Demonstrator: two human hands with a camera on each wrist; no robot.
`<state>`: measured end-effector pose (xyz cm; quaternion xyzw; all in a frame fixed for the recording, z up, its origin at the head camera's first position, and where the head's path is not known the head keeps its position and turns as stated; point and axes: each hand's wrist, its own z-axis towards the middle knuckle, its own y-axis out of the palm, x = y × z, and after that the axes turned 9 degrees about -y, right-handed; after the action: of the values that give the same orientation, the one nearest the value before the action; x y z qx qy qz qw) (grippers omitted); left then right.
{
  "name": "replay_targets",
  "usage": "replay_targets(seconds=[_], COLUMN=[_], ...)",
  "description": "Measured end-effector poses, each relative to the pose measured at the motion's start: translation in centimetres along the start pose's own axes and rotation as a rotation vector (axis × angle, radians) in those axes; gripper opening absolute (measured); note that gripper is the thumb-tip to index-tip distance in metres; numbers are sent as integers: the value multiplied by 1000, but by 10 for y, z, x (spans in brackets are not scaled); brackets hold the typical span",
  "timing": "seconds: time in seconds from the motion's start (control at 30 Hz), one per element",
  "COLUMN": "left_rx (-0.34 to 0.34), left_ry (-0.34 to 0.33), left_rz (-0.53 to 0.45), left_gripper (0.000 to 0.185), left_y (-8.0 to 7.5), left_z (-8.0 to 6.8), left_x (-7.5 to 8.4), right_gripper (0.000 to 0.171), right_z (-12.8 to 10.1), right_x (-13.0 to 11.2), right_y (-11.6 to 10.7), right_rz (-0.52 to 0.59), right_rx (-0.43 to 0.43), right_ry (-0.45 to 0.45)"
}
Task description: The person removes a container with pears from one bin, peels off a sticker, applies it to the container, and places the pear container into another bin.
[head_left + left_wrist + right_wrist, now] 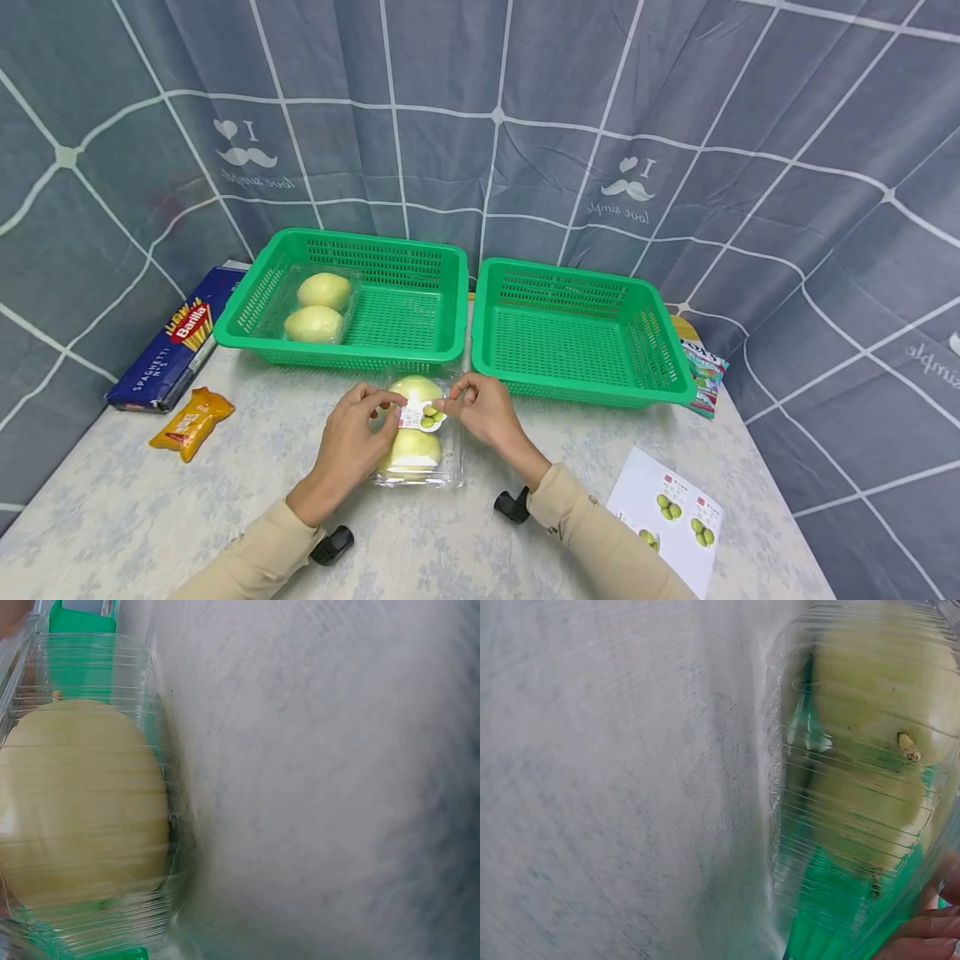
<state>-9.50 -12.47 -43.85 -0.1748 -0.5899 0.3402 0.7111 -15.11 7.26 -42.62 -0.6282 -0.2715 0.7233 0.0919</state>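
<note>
Clear plastic pack of pale fruit [417, 442] sits centre-frame on the tabletop [247, 467], left hand [352, 442] and right hand [483, 410] both pinching what looks like a sticker label [420, 414] onto its lid.

Green baskets [577, 333], pale yellow-green fruit [416, 446] (clear pack), grey grid-patterned curtain [525, 125]

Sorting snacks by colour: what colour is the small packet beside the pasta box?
Orange-yellow packet, lying by the blue pasta box; the head view shows it best.
</note>
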Motion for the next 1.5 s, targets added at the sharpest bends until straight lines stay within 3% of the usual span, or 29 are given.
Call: replay_targets(seconds=[0.27,0.43,0.53,0.7,0.8,0.93,1.07,1.5], left_rx=[-16,-62,-132,-314,-375,-406,-425,-500], left_ry=[-29,-128,-213,-393,-469,-497,-502,-549], left_rz=[-68,-164,-189,-289,-357,-393,-413,-515], left_gripper=[20,31,36,43,48,53,56,59], left_y=[-1,-10,-17,-28,-31,-31,-31,-41], left_z=[-1,-3,-4,-4,-3,-3,-5,-34], left_x=[-4,-11,-14,-16,-16,-16,-13,0], right_gripper=[16,16,23,47,58,65,68,55], right_z=[-4,-12,-17,-24,-27,-31,-38,-75], right_x=[4,7,7,10,14,15,11,7], right_y=[-2,-7,-11,-16,-17,-20,-25,-44], right_rz=[40,52,50,41,125,255,313,444], right_rx=[0,-14,-46,-108,-140,-188,-219,-286], right_ry=[-72,-71,-59,-26,32,115,134,181])
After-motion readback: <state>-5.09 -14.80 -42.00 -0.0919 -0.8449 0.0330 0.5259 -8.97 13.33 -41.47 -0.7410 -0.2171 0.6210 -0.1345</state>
